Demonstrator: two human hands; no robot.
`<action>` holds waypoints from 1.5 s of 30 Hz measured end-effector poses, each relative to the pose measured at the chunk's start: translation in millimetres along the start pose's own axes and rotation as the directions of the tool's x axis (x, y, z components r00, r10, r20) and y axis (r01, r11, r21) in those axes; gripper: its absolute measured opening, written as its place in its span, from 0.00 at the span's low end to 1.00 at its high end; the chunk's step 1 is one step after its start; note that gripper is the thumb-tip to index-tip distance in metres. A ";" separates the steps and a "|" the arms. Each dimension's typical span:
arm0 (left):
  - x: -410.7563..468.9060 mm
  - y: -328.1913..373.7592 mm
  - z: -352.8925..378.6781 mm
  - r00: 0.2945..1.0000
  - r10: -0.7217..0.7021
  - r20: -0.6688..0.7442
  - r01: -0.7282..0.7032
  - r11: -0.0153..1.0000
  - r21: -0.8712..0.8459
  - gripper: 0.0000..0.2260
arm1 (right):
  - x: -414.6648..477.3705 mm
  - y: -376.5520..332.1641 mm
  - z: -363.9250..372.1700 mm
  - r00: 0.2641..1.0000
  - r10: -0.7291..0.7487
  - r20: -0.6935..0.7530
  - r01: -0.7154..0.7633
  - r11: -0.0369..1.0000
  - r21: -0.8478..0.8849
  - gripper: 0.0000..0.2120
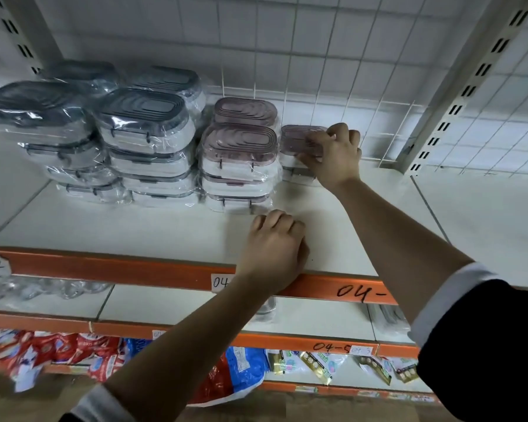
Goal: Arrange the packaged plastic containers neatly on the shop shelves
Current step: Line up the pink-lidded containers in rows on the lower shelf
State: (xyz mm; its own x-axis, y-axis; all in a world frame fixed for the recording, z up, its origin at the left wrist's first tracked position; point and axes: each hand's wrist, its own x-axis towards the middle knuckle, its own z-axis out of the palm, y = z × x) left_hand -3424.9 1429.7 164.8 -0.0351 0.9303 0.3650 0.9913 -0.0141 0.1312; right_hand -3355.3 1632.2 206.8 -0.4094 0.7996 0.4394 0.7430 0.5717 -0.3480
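Head view: R hand on a small pink box, L hand on the shelf.
R fingers curl over the box's lid w/ thumb at its front, gripping it. Box tops a short pile at the back of the shelf by the wire grid, just right of the bigger pink stack; can't tell if they touch. Grey stacks sit further left, all in clear wrap. L hand rests on bare shelf near the front, fingers curled under, holding nothing, just in front of the pink stack. Orange strip w/ handwritten "04-" labels runs along the edge; coloured packets hang lower down.
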 end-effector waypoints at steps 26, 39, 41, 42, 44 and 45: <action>-57.3 66.0 -13.0 0.982 -0.068 -0.178 0.065 0.998 -0.023 0.14 | -191.7 55.8 -94.6 0.999 -0.026 0.035 0.020 0.984 0.178 0.19; -150.5 142.4 53.4 0.997 -0.077 -0.013 0.075 0.992 -0.100 0.14 | -323.9 98.5 -92.4 0.995 -0.091 -0.037 0.096 0.981 0.170 0.08; -152.2 144.1 73.8 0.993 -0.110 0.039 0.114 0.985 -0.127 0.14 | -334.7 108.9 -73.5 0.996 -0.077 0.035 0.070 0.983 0.170 0.09; -152.2 144.5 83.6 0.988 -0.135 0.074 0.145 0.979 -0.144 0.14 | -339.4 114.4 -63.3 0.995 -0.067 0.079 0.052 0.984 0.173 0.10; -151.2 142.8 102.2 0.975 -0.175 0.134 0.197 0.966 -0.166 0.15 | -347.1 125.1 -42.7 0.985 -0.053 0.163 0.023 0.984 0.179 0.12; -150.3 140.8 112.0 0.970 -0.187 0.158 0.213 0.962 -0.171 0.16 | -349.9 130.7 -32.2 0.978 -0.047 0.202 0.011 0.985 0.174 0.14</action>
State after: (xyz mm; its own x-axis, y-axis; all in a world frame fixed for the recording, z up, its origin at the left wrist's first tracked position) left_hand -3265.8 1328.9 25.2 -0.1994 0.9625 0.1841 0.9242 0.1222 0.3619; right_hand -3097.8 1421.2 34.3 -0.5427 0.7924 0.2785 0.6350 0.6041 -0.4815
